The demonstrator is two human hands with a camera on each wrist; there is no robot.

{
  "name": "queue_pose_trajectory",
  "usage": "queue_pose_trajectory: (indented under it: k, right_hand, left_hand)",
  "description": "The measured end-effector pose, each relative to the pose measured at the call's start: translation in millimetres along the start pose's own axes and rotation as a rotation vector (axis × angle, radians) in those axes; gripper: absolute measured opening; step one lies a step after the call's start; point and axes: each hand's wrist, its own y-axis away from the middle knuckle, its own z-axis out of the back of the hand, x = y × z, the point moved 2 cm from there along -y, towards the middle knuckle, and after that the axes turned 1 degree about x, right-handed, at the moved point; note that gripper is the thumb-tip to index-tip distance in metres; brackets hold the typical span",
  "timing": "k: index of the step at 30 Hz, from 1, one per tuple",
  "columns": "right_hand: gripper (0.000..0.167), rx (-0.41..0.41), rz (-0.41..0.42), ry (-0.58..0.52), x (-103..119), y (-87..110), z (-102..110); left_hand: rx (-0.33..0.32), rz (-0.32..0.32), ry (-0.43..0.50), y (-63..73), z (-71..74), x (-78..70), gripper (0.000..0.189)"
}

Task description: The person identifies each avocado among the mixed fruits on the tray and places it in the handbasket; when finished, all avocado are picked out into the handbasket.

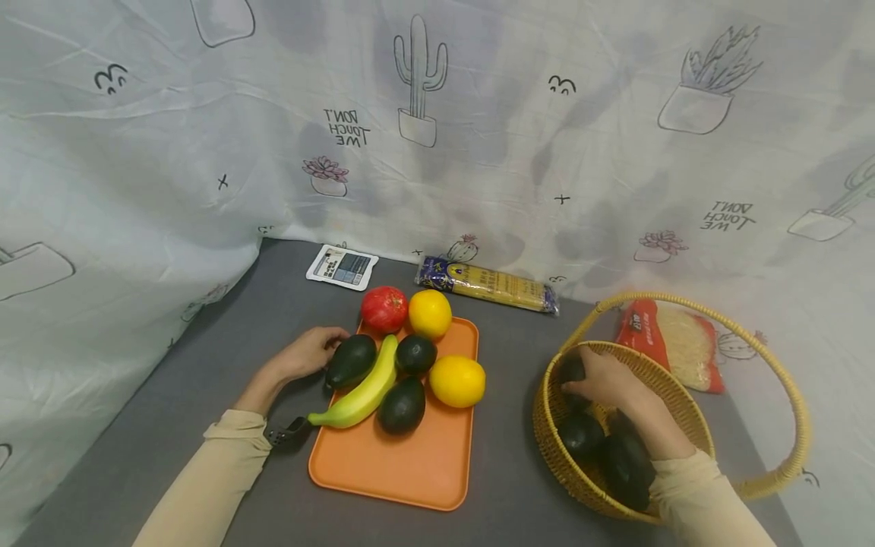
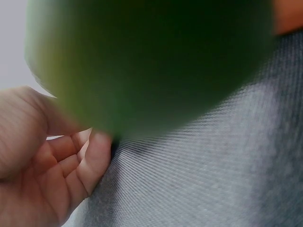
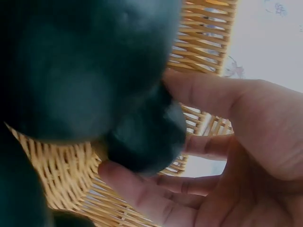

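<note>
In the head view my right hand (image 1: pixel 604 380) reaches into a wicker basket (image 1: pixel 547 425) and grips a dark green avocado (image 3: pixel 147 135); the right wrist view shows thumb and fingers around it. More avocados (image 1: pixel 627 467) lie in the basket, partly hidden by my forearm. My left hand (image 1: pixel 307 355) is at the left edge of the orange tray (image 1: pixel 393 471), fingers loosely bent right beside an avocado (image 1: pixel 351 361). That avocado fills much of the left wrist view, blurred. A banana (image 1: pixel 365 391), two more avocados (image 1: pixel 401 406), a pomegranate (image 1: pixel 383 309) and two yellow fruits (image 1: pixel 457 381) are on the tray.
A pack of noodles (image 1: pixel 492 285) and a white packet (image 1: pixel 342 267) lie along the back of the grey table (image 1: pixel 273 471). Behind the basket sits a red and clear bag (image 1: pixel 673 342). The basket's tall handle (image 1: pixel 796 410) arches to the right. A printed curtain hangs behind.
</note>
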Motion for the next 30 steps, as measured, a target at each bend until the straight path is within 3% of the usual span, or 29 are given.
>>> queue_pose_trajectory:
  k: [21, 26, 30]
  right_hand:
    - [0.057, -0.016, 0.009, 0.006, 3.0, 6.4, -2.0]
    - [0.04, -0.083, 0.014, 0.07, 17.9, 21.3, 19.4]
    - [0.03, -0.194, 0.015, 0.072, 37.0, 35.6, 40.2]
  left_hand:
    - [0.006, 0.01, 0.01, 2.1, -1.0, -0.5, 0.029]
    - [0.007, 0.007, 0.012, 1.7, -1.8, 1.3, 0.029]
    - [0.003, 0.006, 0.011, 0.1, -1.5, 3.0, 0.03]
